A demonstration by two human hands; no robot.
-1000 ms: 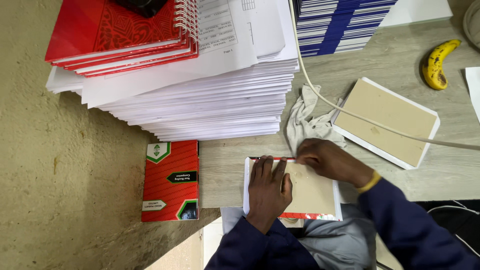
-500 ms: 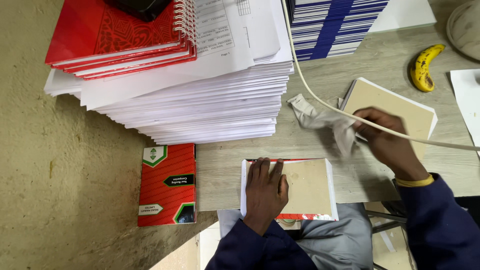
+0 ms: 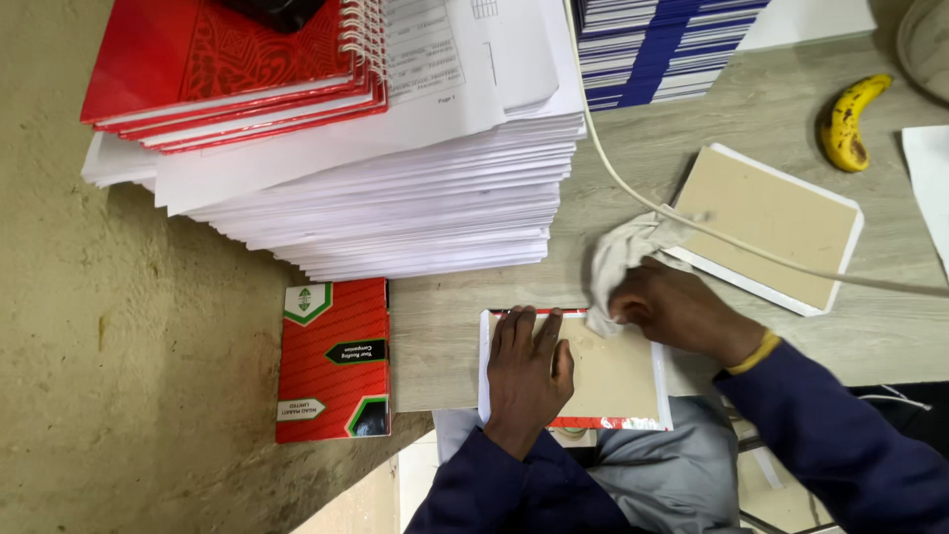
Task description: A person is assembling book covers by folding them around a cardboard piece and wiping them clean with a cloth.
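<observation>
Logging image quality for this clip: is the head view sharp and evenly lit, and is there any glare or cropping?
Head view: light is soft and even, shadows faint. The left hand on the brown board looks sharp; the right hand with the grey cloth is slightly soft. Mild glare on the board's glossy red bottom edge. The paper stack and red notebooks are cropped at the top.

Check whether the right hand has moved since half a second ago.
Yes. The right hand, gripping the cloth, has come back from the far cardboard panel toward the near board under the left hand.
</observation>
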